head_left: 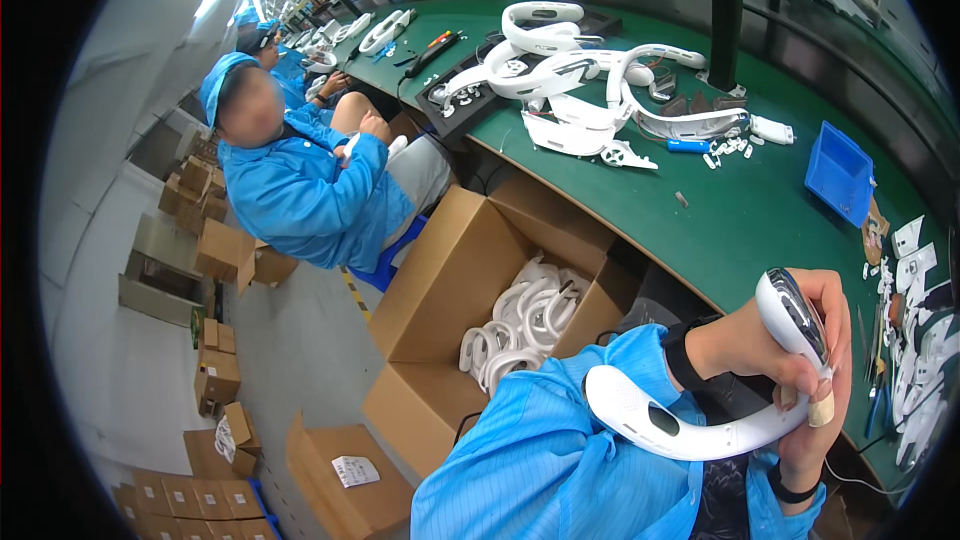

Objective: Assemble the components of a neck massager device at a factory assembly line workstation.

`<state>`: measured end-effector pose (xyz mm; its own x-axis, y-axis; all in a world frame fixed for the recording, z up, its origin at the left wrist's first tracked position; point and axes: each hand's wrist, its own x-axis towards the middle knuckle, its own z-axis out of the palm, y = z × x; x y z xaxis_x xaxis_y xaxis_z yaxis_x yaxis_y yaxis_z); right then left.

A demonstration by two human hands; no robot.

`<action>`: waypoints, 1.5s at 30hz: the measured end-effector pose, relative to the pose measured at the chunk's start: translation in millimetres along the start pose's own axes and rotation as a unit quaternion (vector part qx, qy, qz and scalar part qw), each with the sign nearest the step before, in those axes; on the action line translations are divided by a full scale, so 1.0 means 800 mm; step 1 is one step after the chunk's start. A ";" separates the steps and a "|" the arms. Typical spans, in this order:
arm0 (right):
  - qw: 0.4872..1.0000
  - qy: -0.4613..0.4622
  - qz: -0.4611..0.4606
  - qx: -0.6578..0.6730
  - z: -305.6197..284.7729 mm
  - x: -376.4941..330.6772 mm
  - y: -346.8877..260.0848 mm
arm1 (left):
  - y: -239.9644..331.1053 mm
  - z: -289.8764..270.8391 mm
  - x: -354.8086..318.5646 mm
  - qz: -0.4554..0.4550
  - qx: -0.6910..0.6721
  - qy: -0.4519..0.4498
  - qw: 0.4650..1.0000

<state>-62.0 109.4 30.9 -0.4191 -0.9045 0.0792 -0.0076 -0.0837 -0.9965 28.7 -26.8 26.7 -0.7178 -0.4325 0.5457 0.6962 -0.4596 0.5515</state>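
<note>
A white curved neck fan (715, 439) with a shiny dark panel at its upper end is held up at the lower right, off the table edge. My left hand (737, 345), with a black band at its wrist, closes on the upper arm of the fan. My right hand (842, 360) wraps the fan's bend from the far right. A beige cover sits on one fingertip near the bend. Some fingers are hidden behind the fan. Its lower end lies over my blue sleeve (560, 440).
A green table (620, 195) carries a pile of white neck fan parts (560, 70), a blue tray (840, 172) and loose white pieces (915, 360) with tools. Left of me stands an open carton (430, 280) holding white curved parts. A co-worker in blue (300, 180) sits beyond it.
</note>
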 end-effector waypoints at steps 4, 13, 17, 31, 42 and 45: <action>0.999 -0.033 0.003 0.005 -0.009 -0.004 -0.002 | 0.002 -0.001 0.003 0.010 -0.007 -0.038 0.999; 0.998 0.012 -0.038 0.040 -0.002 -0.011 0.017 | -0.006 -0.010 0.006 0.043 0.036 -0.068 0.996; 0.999 0.001 -0.019 0.037 -0.011 -0.011 0.020 | -0.006 -0.004 0.002 0.030 0.048 -0.037 0.998; 0.997 0.025 0.036 0.069 0.021 -0.013 -0.011 | -0.009 -0.001 0.000 0.104 0.107 0.039 0.988; 0.991 -0.023 0.065 0.110 0.011 -0.013 -0.002 | -0.007 -0.010 -0.002 0.104 0.090 0.023 0.990; 0.987 -0.060 0.053 0.138 0.023 -0.004 -0.020 | -0.007 -0.024 0.007 0.203 0.136 -0.016 0.970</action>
<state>-43.8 106.1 47.4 -0.2932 -0.9560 -0.0056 0.2855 -0.0820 -0.9549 20.8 -41.4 14.5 -0.3862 -0.5090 0.7693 0.9018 -0.0331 0.4308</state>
